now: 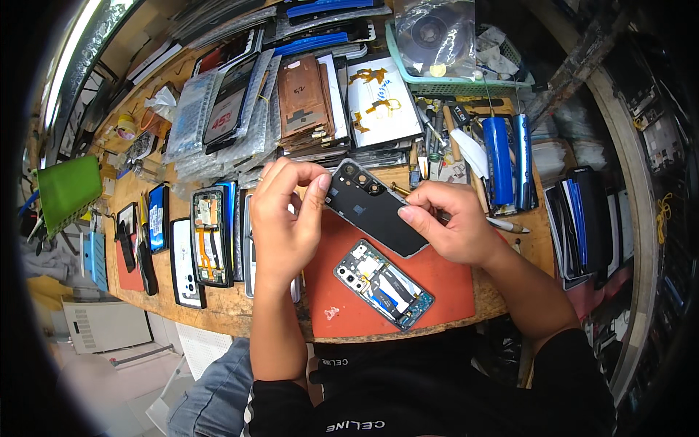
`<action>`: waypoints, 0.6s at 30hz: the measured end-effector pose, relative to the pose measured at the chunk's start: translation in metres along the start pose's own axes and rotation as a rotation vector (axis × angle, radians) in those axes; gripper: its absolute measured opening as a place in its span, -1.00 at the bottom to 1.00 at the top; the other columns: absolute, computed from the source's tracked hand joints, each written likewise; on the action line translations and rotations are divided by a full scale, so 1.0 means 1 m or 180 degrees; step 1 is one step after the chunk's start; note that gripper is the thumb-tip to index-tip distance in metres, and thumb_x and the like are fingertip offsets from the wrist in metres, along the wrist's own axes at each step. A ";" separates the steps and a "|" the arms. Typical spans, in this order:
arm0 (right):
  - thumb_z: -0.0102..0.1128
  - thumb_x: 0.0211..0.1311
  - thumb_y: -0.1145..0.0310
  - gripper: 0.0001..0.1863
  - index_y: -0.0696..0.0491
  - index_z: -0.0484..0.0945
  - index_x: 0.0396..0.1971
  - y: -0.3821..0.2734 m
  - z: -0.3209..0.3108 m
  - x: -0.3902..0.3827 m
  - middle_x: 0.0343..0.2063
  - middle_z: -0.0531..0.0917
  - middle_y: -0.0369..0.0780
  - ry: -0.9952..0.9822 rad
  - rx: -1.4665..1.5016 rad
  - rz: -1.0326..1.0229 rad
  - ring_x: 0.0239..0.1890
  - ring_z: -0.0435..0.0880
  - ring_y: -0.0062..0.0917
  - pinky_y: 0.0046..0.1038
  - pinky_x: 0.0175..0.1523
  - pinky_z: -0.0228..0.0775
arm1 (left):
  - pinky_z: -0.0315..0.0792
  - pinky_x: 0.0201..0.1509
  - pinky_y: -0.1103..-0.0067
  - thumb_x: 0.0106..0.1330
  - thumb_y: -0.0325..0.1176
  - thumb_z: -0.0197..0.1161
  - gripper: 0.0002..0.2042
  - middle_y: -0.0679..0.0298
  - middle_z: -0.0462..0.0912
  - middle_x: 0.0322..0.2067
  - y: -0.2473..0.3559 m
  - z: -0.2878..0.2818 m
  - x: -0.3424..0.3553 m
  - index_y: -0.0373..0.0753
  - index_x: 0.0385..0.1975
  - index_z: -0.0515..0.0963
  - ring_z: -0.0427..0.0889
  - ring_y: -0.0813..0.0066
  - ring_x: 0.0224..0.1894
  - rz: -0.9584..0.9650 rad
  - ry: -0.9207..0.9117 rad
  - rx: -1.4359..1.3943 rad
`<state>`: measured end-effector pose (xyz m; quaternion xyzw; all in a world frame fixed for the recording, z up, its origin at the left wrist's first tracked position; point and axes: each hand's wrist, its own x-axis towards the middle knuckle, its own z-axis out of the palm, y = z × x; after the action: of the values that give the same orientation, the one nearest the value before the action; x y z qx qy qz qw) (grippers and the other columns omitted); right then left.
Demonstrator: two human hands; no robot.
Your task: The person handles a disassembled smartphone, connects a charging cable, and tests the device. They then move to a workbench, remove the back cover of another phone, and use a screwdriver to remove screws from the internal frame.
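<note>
A dark phone back cover (pixel 364 207), with camera openings at its upper left end, is held tilted above the red mat (pixel 451 291). The thumb and bent fingers of my right hand (pixel 453 222) grip its right side. At the camera end, my left hand (pixel 286 211) pinches thumb and forefinger together by the cover's edge; what lies between those fingertips is too small to make out. Below the cover, an opened phone (pixel 384 285) rests slantwise on the mat, its battery, flex cables and boards exposed. Small whitish scraps (pixel 332 313) lie near the mat's front left.
Left of the mat stand more phones, one an opened phone (pixel 211 237). Stacked screens and panels (pixel 306 102) crowd the back, beside a green basket (pixel 466 86). Tools (pixel 437 138) and blue cylinders (pixel 498 160) lie at the back right; a pen-like tool (pixel 507 226) is near my right wrist.
</note>
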<state>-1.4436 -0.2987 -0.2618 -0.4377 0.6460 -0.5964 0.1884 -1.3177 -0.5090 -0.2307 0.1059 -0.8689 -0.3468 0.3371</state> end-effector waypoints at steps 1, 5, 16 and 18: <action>0.30 0.39 0.45 -0.88 0.17 0.64 -0.34 -0.001 0.000 0.000 -0.58 0.61 -0.38 -0.0005 -0.0089 -0.0043 -0.57 0.48 -0.83 -0.64 -0.50 0.28 | 0.37 -0.37 0.52 0.30 -0.52 0.37 -0.94 0.26 0.58 -0.45 0.000 -0.002 0.002 -0.32 -0.33 0.61 0.51 0.43 -0.40 0.0432 0.0046 0.0636; 0.31 0.39 0.45 -0.88 0.17 0.64 -0.34 -0.003 0.001 0.000 -0.57 0.63 -0.36 0.0039 -0.0109 -0.0061 -0.58 0.51 -0.82 -0.64 -0.50 0.29 | 0.37 -0.36 0.45 0.30 -0.57 0.31 -0.91 0.21 0.55 -0.48 -0.001 0.003 0.002 -0.32 -0.40 0.53 0.50 0.31 -0.42 0.0784 0.0459 0.0834; 0.27 0.44 0.43 -0.88 0.16 0.62 -0.32 0.007 0.002 -0.002 -0.57 0.56 -0.47 0.0128 0.0561 0.0167 -0.56 0.39 -0.91 -0.71 -0.49 0.22 | 0.40 -0.34 0.70 0.62 -0.28 0.05 -0.72 0.39 0.49 -0.44 -0.008 -0.003 0.001 -0.28 -0.37 0.46 0.41 0.70 -0.42 -0.0535 0.0568 -0.1324; 0.27 0.44 0.43 -0.87 0.16 0.61 -0.32 0.007 0.002 -0.002 -0.57 0.55 -0.47 0.0143 0.0593 0.0170 -0.56 0.39 -0.92 -0.71 -0.49 0.21 | 0.39 -0.34 0.71 0.57 -0.31 0.14 -0.78 0.39 0.54 -0.42 -0.007 -0.001 -0.001 -0.29 -0.32 0.51 0.45 0.71 -0.38 -0.0729 0.0425 -0.1064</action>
<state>-1.4437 -0.2988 -0.2692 -0.3874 0.6031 -0.6583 0.2297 -1.3164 -0.5142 -0.2356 0.1694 -0.7573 -0.5143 0.3651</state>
